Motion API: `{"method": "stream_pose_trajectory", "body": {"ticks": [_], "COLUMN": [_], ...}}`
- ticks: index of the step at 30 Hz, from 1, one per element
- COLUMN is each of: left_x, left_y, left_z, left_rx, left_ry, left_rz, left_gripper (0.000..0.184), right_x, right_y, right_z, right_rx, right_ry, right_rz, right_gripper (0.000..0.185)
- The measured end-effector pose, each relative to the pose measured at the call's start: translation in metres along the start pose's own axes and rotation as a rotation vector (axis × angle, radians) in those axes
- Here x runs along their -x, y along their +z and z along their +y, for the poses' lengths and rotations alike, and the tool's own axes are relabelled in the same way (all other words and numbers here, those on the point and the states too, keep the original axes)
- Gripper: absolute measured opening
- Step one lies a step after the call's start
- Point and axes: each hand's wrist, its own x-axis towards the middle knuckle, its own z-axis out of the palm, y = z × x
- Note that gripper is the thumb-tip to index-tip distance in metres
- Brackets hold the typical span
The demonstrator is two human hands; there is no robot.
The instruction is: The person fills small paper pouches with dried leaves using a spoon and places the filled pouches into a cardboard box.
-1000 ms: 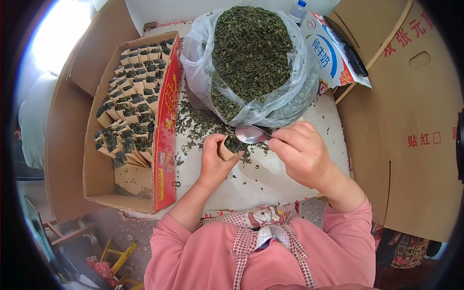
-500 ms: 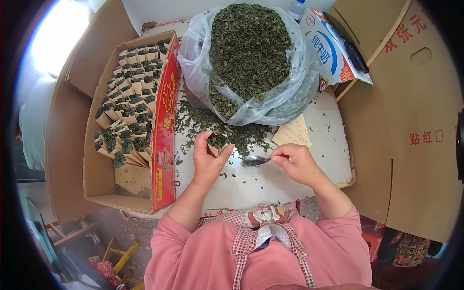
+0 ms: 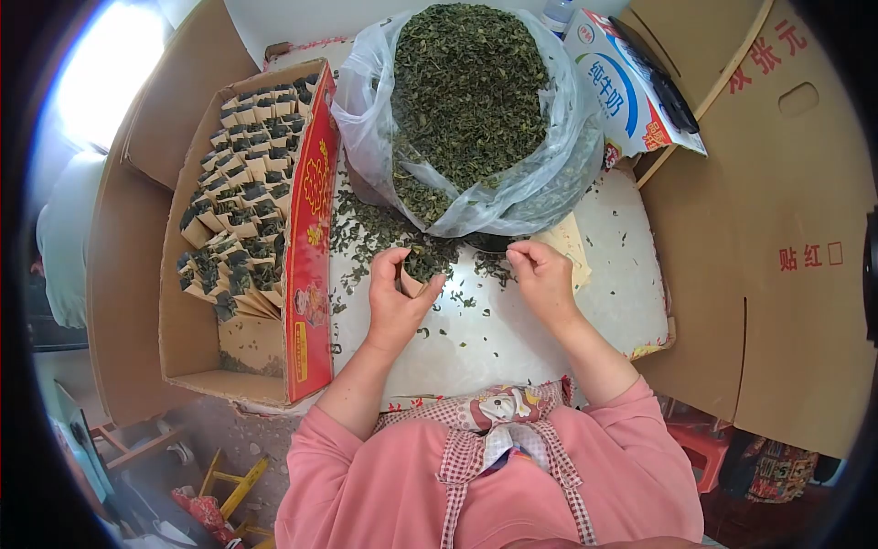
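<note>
Fingers and thumb of my left hand [image 3: 393,306] are pinching a small paper packet [image 3: 412,285] from both sides, I'd guess so the mouth stays open; can't tell how full it is. On my right hand [image 3: 546,285], thumb and forefinger are pressed together on the spoon [image 3: 489,242], its bowl right by the near edge of the plastic bag [image 3: 361,110]. Loose leaves [image 3: 370,229] are scattered on the table [image 3: 448,357] around there. That bag sits on the far side, mouth wide open, probably for easy scooping. Box [image 3: 313,247] on the left has stuffed packets [image 3: 261,169] crammed in rows, which likely props them up.
</note>
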Motion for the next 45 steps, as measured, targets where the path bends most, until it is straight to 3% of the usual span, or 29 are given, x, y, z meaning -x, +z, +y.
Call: {"method": "stream_pose_trajectory", "body": {"ticks": [2, 9, 18, 26, 29, 33, 35, 45], "left_x": [-0.001, -0.001, -0.001, 0.002, 0.003, 0.003, 0.004, 0.004], "left_y": [0.0, 0.0, 0.003, 0.004, 0.005, 0.004, 0.004, 0.003], "left_z": [0.0, -0.002, 0.005, 0.012, 0.011, 0.014, 0.01, 0.008], "left_rx": [-0.057, -0.083, -0.1, -0.086, -0.058, -0.076, -0.029, -0.118], "left_ry": [0.037, 0.065, 0.121, 0.091, 0.086, 0.095, 0.055, 0.083], "left_rz": [-0.02, -0.033, -0.033, -0.098, -0.096, -0.09, -0.083, -0.1], "left_gripper": [0.053, 0.054, 0.052, 0.052, 0.052, 0.052, 0.052, 0.053], "right_x": [0.003, 0.02, 0.022, 0.0, 0.0, 0.001, 0.005, 0.027], "right_y": [0.002, -0.022, -0.049, -0.045, -0.047, -0.05, -0.049, -0.052], "right_z": [0.003, -0.019, -0.059, -0.08, -0.092, -0.09, -0.079, -0.075], "right_rx": [0.072, -0.108, -0.104, 0.183, 0.267, 0.273, 0.252, 0.037], "right_ry": [-0.14, -0.127, -0.427, -0.968, -1.076, -1.032, -0.816, -0.495], "right_rz": [0.024, -0.016, -0.025, -0.115, -0.137, -0.028, 0.072, -0.058], "right_gripper": [0.01, 0.009, 0.014, 0.029, 0.031, 0.028, 0.022, 0.016]}}
